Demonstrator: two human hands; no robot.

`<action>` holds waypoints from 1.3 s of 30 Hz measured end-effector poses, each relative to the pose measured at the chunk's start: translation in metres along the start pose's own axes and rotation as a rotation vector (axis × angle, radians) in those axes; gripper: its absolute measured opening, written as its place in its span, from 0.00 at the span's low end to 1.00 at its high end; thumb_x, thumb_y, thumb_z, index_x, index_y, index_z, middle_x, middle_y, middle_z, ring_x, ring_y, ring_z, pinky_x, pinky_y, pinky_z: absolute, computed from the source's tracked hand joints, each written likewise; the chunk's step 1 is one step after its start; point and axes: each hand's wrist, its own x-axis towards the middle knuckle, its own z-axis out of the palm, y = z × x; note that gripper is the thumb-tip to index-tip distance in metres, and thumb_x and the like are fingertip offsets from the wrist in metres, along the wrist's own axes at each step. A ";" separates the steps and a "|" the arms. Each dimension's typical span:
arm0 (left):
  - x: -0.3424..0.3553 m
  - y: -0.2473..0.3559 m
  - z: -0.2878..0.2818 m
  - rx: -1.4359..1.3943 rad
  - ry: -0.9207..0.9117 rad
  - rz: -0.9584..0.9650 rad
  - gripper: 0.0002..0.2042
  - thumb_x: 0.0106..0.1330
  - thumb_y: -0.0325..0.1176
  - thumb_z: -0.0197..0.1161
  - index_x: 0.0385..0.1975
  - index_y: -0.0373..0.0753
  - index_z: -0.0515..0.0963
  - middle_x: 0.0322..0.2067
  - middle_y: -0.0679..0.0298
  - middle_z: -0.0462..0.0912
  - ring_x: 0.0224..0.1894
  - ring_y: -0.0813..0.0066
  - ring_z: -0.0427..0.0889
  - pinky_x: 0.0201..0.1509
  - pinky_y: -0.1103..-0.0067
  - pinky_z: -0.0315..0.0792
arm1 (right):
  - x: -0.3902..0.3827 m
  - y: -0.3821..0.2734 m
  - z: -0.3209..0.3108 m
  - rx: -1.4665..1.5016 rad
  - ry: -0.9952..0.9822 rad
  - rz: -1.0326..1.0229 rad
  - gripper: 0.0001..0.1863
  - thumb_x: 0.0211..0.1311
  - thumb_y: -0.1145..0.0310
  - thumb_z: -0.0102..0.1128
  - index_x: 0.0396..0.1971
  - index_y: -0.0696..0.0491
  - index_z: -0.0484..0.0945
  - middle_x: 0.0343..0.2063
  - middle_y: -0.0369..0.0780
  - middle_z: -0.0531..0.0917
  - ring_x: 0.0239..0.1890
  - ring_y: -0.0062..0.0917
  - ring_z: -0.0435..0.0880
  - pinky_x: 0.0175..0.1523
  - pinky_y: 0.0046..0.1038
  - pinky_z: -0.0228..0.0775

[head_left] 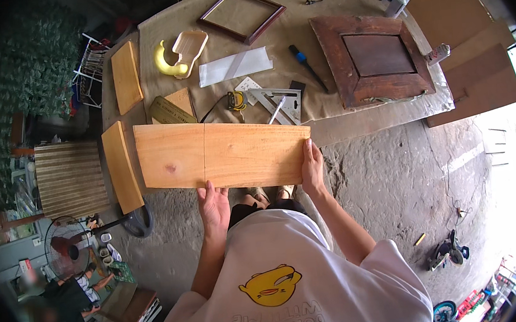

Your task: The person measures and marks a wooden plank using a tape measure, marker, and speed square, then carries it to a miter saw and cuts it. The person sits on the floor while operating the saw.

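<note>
I hold a long pale wooden board (pixel 251 152), with a thin dark line across its left part, at the near edge of the table. My left hand (pixel 213 208) grips its lower edge from beneath, fingertips on the face by the line. My right hand (pixel 312 168) grips its right end. Just beyond the board lie a metal triangle square (pixel 286 100), a white pencil-like stick (pixel 278 109), a yellow tape measure (pixel 236 100) and a brass-coloured ruler (pixel 171 110).
The cloth-covered table (pixel 154 23) holds board pieces (pixel 126 74), an empty frame (pixel 242 15), a yellow curved object (pixel 170 64) and a dark framed panel (pixel 374 56). At left are a fan (pixel 63 245) and a seated person (pixel 62 307); a power tool (pixel 447 252) lies at lower right.
</note>
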 end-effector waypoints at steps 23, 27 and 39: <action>0.033 0.044 -0.053 -0.185 -0.060 -0.176 0.24 0.75 0.42 0.62 0.68 0.46 0.68 0.64 0.67 0.75 0.65 0.72 0.72 0.70 0.68 0.67 | -0.066 0.036 0.055 -0.057 0.171 -0.107 0.25 0.82 0.49 0.45 0.57 0.57 0.76 0.49 0.35 0.82 0.51 0.17 0.76 0.59 0.24 0.67; 0.047 0.060 -0.091 -0.375 -0.033 -0.226 0.25 0.73 0.47 0.63 0.67 0.48 0.70 0.63 0.63 0.77 0.64 0.69 0.75 0.68 0.66 0.72 | -0.080 0.033 0.085 -0.192 0.089 -0.015 0.21 0.83 0.53 0.45 0.51 0.55 0.77 0.41 0.32 0.80 0.43 0.15 0.74 0.52 0.24 0.69; 0.109 0.137 -0.171 -0.799 -0.041 -0.163 0.38 0.61 0.58 0.71 0.69 0.47 0.71 0.67 0.66 0.75 0.70 0.62 0.70 0.75 0.53 0.61 | -0.125 -0.066 0.140 -0.265 -0.212 -0.272 0.09 0.77 0.68 0.53 0.43 0.59 0.78 0.33 0.39 0.81 0.34 0.21 0.82 0.42 0.27 0.73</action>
